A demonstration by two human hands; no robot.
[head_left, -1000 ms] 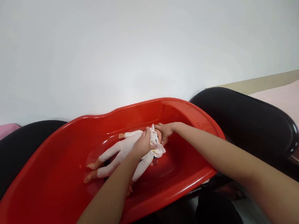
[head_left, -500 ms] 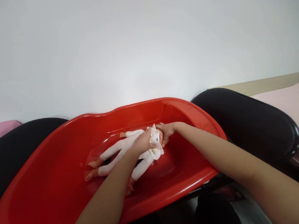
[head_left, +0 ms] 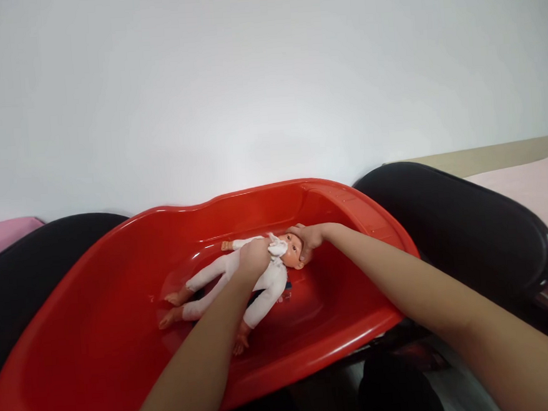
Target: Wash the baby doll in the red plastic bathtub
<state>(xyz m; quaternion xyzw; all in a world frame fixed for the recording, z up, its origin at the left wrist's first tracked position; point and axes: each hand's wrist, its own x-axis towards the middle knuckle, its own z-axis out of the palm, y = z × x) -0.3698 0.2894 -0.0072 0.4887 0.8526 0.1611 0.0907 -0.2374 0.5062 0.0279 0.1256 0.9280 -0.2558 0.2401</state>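
Observation:
A baby doll (head_left: 270, 284) with a soft white body lies on its back in a red baby bathtub (head_left: 77, 344), its head to the right and its feet to the left. My left hand (head_left: 255, 257) is closed on a bunched white cloth (head_left: 277, 248) and holds it at the lower part of the doll's face. My right hand (head_left: 310, 235) grips the top of the doll's head (head_left: 294, 250) from the right, fingers partly hidden behind it. My left forearm covers some of the doll's body and one leg.
Black rounded surfaces stand left (head_left: 52, 252) and right (head_left: 458, 230) of the tub. A pink covering (head_left: 6, 237) shows at far left and a pale pink one (head_left: 535, 181) at far right. A white wall (head_left: 265, 81) rises behind the tub.
The printed cloth that was spread over the doll's face is now bunched in my left hand, uncovering the eyes and forehead. My right hand stays at the head.

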